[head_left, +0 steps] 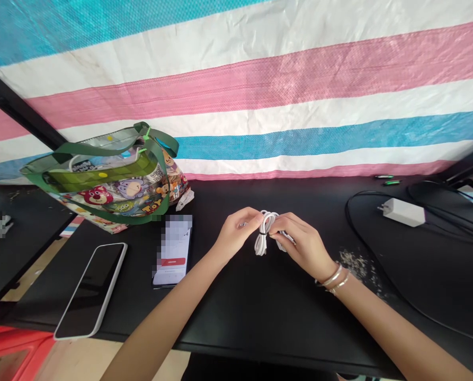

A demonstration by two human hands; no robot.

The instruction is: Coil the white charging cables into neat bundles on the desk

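Observation:
A coiled white cable (264, 235) is held between both hands just above the black table (260, 312), near its middle. My left hand (236, 233) pinches the bundle from the left, fingers closed. My right hand (300, 241) grips it from the right, fingers curled round the loops; bracelets sit on that wrist. A dark band wraps the bundle's middle.
A green-handled cartoon tote bag (113, 182) stands at the back left. A phone with a lit screen (173, 248) and a dark phone in a white case (91, 291) lie left of my hands. At the right are a white charger (405, 211), black cables (379, 286) and two small green pens (387, 180).

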